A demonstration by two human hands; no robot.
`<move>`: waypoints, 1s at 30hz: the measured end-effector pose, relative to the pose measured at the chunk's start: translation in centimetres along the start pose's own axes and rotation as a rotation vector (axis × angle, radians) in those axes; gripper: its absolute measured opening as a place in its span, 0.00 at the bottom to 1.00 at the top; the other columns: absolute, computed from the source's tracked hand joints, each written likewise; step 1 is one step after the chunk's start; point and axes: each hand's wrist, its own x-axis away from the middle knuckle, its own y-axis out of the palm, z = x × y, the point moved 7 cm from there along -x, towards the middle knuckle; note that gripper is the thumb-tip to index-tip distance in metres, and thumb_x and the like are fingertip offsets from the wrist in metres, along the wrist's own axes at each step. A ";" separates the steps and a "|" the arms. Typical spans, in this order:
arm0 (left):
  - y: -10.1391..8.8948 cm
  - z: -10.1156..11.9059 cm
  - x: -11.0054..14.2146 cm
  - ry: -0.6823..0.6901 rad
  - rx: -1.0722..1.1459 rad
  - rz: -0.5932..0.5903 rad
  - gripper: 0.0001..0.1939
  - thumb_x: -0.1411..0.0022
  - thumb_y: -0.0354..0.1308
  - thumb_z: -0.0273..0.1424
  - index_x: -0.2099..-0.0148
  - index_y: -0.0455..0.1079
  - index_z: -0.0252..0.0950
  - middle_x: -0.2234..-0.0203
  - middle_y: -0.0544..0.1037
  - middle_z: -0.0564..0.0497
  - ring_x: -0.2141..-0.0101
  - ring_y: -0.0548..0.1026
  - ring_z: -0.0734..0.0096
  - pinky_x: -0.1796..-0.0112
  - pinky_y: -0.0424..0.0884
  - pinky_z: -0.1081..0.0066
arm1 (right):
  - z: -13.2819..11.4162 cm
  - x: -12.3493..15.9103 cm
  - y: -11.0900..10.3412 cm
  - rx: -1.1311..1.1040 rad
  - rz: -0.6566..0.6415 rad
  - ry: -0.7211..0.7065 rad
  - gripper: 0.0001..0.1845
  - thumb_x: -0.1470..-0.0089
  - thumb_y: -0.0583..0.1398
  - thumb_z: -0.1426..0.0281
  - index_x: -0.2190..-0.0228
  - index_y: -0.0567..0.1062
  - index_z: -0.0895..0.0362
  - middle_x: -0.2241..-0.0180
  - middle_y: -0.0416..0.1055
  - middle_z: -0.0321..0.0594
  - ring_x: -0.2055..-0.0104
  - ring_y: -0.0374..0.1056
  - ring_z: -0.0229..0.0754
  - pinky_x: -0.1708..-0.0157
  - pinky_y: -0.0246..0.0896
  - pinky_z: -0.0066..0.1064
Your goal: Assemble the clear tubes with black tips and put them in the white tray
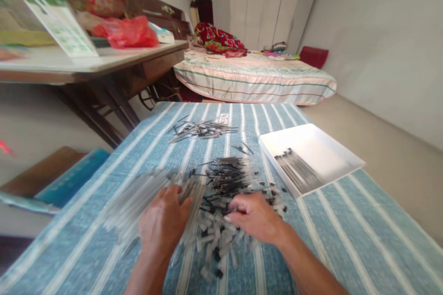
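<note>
My left hand [164,216] lies over a bundle of long translucent grey pen barrels [134,198], thumb and forefinger apart, with nothing visibly gripped. My right hand [256,216] is above a heap of small clear pen caps [216,235], its thumb and forefinger pinched together; anything between them is too small to make out. Between and beyond the hands, dark thin rods resembling pen refills [226,175] form a dense pile. Small black plugs [217,253] are scattered among the caps. Motion blurs the barrels near my left hand.
An open white box [332,143] at the right holds a row of pens with black ends [297,170]. Farther back lies another loose pile of thin parts [204,129] on the striped blue tablecloth [321,221]. A sewing-machine table [138,60] stands left; a bed [256,78] is behind.
</note>
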 end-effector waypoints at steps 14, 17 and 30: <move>-0.3 1.3 0.5 0.008 0.169 0.087 0.15 0.42 0.46 0.41 0.63 0.68 0.37 0.67 0.76 0.47 0.67 0.75 0.62 0.72 0.63 0.71 | 7.6 1.4 -15.7 0.988 0.205 0.708 0.14 0.48 0.52 0.66 0.65 0.75 0.55 0.64 0.74 0.48 0.60 0.70 0.50 0.67 0.60 0.34; -0.2 2.3 0.9 0.078 0.213 0.089 0.14 0.41 0.46 0.40 0.65 0.68 0.38 0.69 0.76 0.49 0.69 0.74 0.65 0.71 0.63 0.72 | 9.6 1.2 -16.1 0.990 0.133 0.760 0.13 0.53 0.55 0.71 0.66 0.76 0.59 0.62 0.74 0.52 0.60 0.71 0.51 0.68 0.61 0.35; 1.3 3.2 1.4 0.251 0.362 0.194 0.13 0.42 0.49 0.39 0.72 0.67 0.37 0.78 0.73 0.52 0.76 0.71 0.71 0.74 0.60 0.73 | 12.5 0.9 -16.6 0.872 0.048 0.656 0.13 0.60 0.60 0.64 0.70 0.77 0.58 0.68 0.75 0.46 0.66 0.71 0.47 0.75 0.58 0.29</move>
